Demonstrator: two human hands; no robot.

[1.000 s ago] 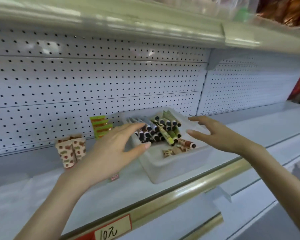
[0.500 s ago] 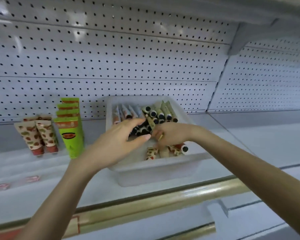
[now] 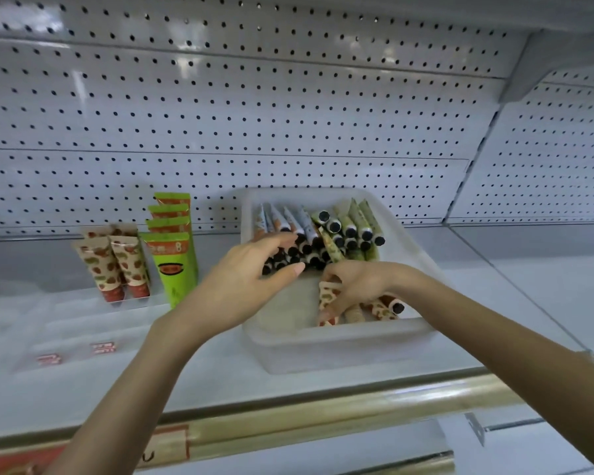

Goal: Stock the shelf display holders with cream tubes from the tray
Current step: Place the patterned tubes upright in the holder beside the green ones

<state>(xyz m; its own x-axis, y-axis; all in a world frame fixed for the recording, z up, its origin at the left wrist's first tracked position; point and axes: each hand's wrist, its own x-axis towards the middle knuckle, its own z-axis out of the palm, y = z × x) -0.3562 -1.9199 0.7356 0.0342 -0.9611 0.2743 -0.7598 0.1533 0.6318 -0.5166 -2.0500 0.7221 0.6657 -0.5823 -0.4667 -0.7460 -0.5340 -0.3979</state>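
A translucent white tray [image 3: 340, 341] stands on the shelf, holding blue-white tubes [image 3: 288, 219], green tubes [image 3: 357, 224] and spotted beige tubes [image 3: 379, 308], most with black caps. My right hand [image 3: 360, 286] reaches into the tray's front right, its fingers curled round a spotted tube [image 3: 327, 298]. My left hand [image 3: 247, 282] hovers over the tray's left side, with fingers and thumb spread above the black caps and holding nothing. To the left, clear display holders carry upright spotted tubes [image 3: 117, 265] and green tubes [image 3: 174, 250].
A white pegboard [image 3: 254, 114] backs the shelf. A gold rail [image 3: 323, 416] with a red price label [image 3: 172, 443] runs along the front edge. Small red labels [image 3: 103, 347] lie on the clear holder base at the left. A shelf bracket [image 3: 525, 66] juts out at upper right.
My right hand has moved from the tubes in the tray's middle to the spotted tubes at its front and closed round one. The left hand has stayed over the tray.
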